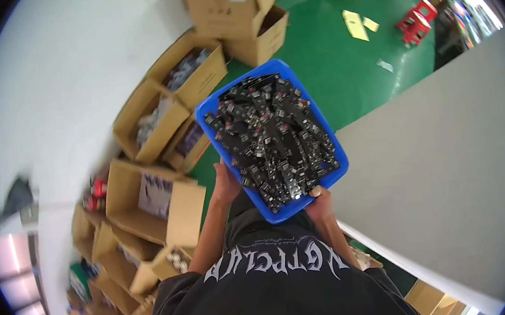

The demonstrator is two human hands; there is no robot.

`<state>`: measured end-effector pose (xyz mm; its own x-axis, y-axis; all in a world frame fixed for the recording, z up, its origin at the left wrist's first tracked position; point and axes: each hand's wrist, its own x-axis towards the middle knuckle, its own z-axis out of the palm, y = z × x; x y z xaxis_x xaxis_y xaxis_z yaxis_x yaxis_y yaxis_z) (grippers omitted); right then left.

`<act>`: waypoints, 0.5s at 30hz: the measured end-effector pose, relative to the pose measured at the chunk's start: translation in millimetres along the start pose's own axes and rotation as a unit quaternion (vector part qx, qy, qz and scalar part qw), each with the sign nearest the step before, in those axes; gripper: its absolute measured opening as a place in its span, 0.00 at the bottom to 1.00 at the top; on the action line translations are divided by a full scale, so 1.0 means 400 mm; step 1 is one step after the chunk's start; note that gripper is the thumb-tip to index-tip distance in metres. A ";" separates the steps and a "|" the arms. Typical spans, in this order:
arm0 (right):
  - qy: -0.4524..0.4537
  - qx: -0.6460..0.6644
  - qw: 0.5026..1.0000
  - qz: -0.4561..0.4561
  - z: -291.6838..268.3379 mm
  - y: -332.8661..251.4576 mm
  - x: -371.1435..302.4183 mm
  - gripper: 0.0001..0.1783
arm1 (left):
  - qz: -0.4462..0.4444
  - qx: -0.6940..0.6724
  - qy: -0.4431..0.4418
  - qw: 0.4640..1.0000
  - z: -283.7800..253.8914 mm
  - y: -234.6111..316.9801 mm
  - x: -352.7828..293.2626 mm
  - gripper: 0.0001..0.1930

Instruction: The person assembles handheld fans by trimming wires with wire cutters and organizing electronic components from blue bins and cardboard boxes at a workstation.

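A blue plastic bin (279,215) is held up in front of my body, tilted in the view. It is heaped with many small black parts (271,134) that look like circuit boards, with silvery and a few red bits. My left hand (226,184) grips the bin's left side, thumb up along the wall and the other fingers hidden behind it. At the near right corner my right hand (319,204) holds the rim, its thumb over the edge and its fingers under the bin.
A pale grey table (435,158) stands at the right, its corner close to the bin. Open cardboard boxes (141,201) line the wall at the left, with stacked boxes (238,13) beyond. On the green floor (327,47) lie yellow sheets (354,25) near a red stool (417,22).
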<state>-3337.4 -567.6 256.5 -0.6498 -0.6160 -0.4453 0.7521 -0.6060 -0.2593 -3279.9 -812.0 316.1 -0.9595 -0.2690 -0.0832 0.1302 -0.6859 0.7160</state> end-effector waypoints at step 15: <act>0.241 0.123 0.919 -0.287 0.216 -0.507 0.756 0.30 | -0.319 0.036 -0.172 0.931 0.135 -0.102 1.350 0.24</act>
<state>-3695.8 -674.4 248.4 -0.7622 0.0997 -0.6397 0.2142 -0.8935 -0.3945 -3816.6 -892.8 279.4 -0.8601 0.4201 -0.2893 -0.4999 -0.5811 0.6422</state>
